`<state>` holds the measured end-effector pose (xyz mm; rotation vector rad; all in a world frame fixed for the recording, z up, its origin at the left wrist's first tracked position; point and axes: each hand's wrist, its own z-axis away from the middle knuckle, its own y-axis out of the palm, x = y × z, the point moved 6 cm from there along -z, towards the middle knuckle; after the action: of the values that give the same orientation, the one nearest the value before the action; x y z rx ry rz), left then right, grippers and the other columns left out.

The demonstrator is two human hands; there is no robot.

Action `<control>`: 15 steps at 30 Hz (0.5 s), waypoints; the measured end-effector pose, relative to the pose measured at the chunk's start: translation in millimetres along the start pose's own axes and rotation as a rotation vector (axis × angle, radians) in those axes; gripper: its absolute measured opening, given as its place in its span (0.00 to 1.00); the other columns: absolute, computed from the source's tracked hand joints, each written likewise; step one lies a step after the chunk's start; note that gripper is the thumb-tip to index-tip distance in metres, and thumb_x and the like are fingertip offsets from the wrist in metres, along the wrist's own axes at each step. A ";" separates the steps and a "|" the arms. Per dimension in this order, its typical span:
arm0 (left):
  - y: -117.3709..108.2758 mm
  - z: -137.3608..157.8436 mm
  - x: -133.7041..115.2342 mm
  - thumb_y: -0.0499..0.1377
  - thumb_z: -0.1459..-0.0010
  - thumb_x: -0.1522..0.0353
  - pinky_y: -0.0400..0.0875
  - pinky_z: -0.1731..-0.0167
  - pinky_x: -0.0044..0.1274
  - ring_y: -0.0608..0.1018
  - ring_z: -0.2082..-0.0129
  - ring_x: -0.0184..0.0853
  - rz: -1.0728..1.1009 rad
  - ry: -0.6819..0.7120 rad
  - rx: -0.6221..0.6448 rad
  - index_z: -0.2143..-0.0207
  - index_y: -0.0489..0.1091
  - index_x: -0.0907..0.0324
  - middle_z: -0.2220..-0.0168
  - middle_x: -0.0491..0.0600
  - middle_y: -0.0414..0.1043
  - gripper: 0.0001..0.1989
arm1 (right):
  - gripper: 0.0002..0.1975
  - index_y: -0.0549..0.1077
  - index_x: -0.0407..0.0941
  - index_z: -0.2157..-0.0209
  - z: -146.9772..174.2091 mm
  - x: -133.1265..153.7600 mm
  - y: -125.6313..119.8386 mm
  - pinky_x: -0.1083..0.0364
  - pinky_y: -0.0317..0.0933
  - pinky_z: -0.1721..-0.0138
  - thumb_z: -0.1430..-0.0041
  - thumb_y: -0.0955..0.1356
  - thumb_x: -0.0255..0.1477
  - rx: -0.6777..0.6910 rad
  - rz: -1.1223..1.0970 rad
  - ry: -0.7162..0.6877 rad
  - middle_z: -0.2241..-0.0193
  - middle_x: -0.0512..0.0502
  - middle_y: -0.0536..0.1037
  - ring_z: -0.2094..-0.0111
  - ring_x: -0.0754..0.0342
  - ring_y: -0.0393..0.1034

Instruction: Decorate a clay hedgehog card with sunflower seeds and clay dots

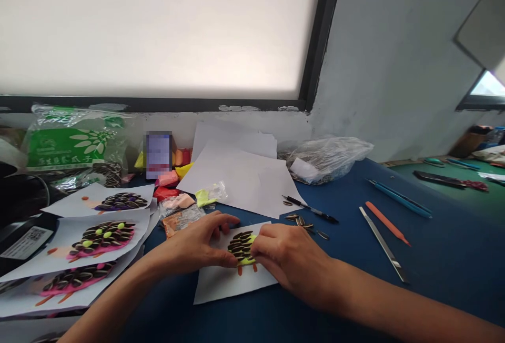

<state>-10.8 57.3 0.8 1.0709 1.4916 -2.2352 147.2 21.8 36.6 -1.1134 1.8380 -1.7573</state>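
Note:
A small sheet of white paper (221, 289) lies in front of me, bearing a yellow-green clay shape (248, 261) studded with rows of dark sunflower seeds (240, 243) and two short orange-brown legs below. My left hand (207, 243) rests at the sheet's left side, thumb and fingers apart around the shape. At its right edge, my right hand (288, 252) presses down with thumb and fingers pinched together; whatever is between the fingertips is hidden. Just beyond that hand lie several loose sunflower seeds (300, 221).
Finished-looking seed pictures (104, 238) are stacked at left. Behind are colored clay packets (168, 179), a phone (158, 154), white sheets (236, 174), a green seed bag (71, 145) and a clear plastic bag (331, 156). Rightward lie a pen (311, 209), an orange tool (386, 222), a metal blade (382, 243) and blue tweezers (400, 198).

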 end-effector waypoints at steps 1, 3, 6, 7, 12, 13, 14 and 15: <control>0.1 0.1 -0.7 0.65 0.56 0.51 0.66 0.56 0.31 0.71 0.56 0.43 0.000 -0.001 0.002 0.44 0.64 0.53 0.56 0.50 0.68 0.37 | 0.09 0.73 0.42 0.69 0.1 0.9 0.5 0.58 0.56 0.70 0.36 0.63 0.26 -0.010 -0.001 -0.006 0.69 0.48 0.74 0.70 0.57 0.67; 0.1 0.0 -1.8 0.65 0.56 0.51 0.66 0.57 0.31 0.71 0.57 0.43 0.004 -0.003 0.003 0.44 0.64 0.54 0.56 0.50 0.67 0.37 | 0.09 0.72 0.42 0.70 0.4 2.5 1.8 0.58 0.57 0.69 0.37 0.63 0.25 -0.027 -0.002 -0.014 0.68 0.47 0.74 0.68 0.56 0.67; -0.2 -0.5 -2.6 0.65 0.56 0.51 0.66 0.57 0.31 0.70 0.57 0.43 -0.001 -0.002 -0.006 0.45 0.65 0.54 0.56 0.50 0.68 0.37 | 0.07 0.72 0.42 0.69 0.5 3.5 3.7 0.57 0.57 0.68 0.38 0.64 0.23 -0.037 0.001 -0.010 0.67 0.46 0.74 0.68 0.55 0.66; -0.3 -0.6 -2.7 0.65 0.56 0.51 0.66 0.57 0.31 0.70 0.57 0.43 -0.004 -0.002 -0.009 0.45 0.65 0.54 0.56 0.50 0.68 0.36 | 0.07 0.71 0.41 0.70 0.5 3.6 4.0 0.57 0.57 0.68 0.38 0.64 0.23 -0.043 0.002 -0.008 0.68 0.46 0.74 0.68 0.55 0.66; 0.0 -0.4 -3.1 0.65 0.56 0.53 0.66 0.57 0.31 0.70 0.56 0.44 -0.002 0.001 -0.008 0.45 0.65 0.56 0.56 0.51 0.68 0.36 | 0.06 0.70 0.41 0.70 0.5 4.7 4.5 0.57 0.58 0.68 0.38 0.64 0.24 -0.071 0.013 -0.032 0.69 0.46 0.74 0.68 0.55 0.66; -0.1 -0.3 -3.3 0.65 0.56 0.53 0.66 0.57 0.31 0.70 0.57 0.44 0.000 0.002 -0.009 0.45 0.65 0.55 0.56 0.51 0.68 0.36 | 0.07 0.70 0.41 0.70 0.6 4.7 4.9 0.57 0.58 0.68 0.38 0.64 0.24 -0.073 0.012 -0.037 0.70 0.46 0.74 0.68 0.55 0.65; -0.3 -0.3 -3.5 0.65 0.56 0.53 0.66 0.57 0.31 0.70 0.57 0.44 0.001 0.004 -0.011 0.45 0.65 0.55 0.56 0.51 0.68 0.36 | 0.07 0.70 0.41 0.70 0.6 4.5 5.3 0.57 0.58 0.68 0.38 0.64 0.24 -0.076 0.012 -0.038 0.70 0.46 0.74 0.69 0.55 0.65; -0.3 -0.3 -3.5 0.65 0.56 0.53 0.66 0.57 0.31 0.70 0.57 0.44 -0.001 0.005 -0.012 0.45 0.65 0.55 0.56 0.50 0.68 0.36 | 0.07 0.70 0.41 0.70 0.6 4.3 5.9 0.57 0.58 0.68 0.38 0.64 0.24 -0.078 0.011 -0.039 0.70 0.46 0.74 0.69 0.55 0.65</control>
<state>-8.4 57.1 3.3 1.0731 1.5055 -2.2232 143.3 17.7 32.0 -1.1556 1.9002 -1.6592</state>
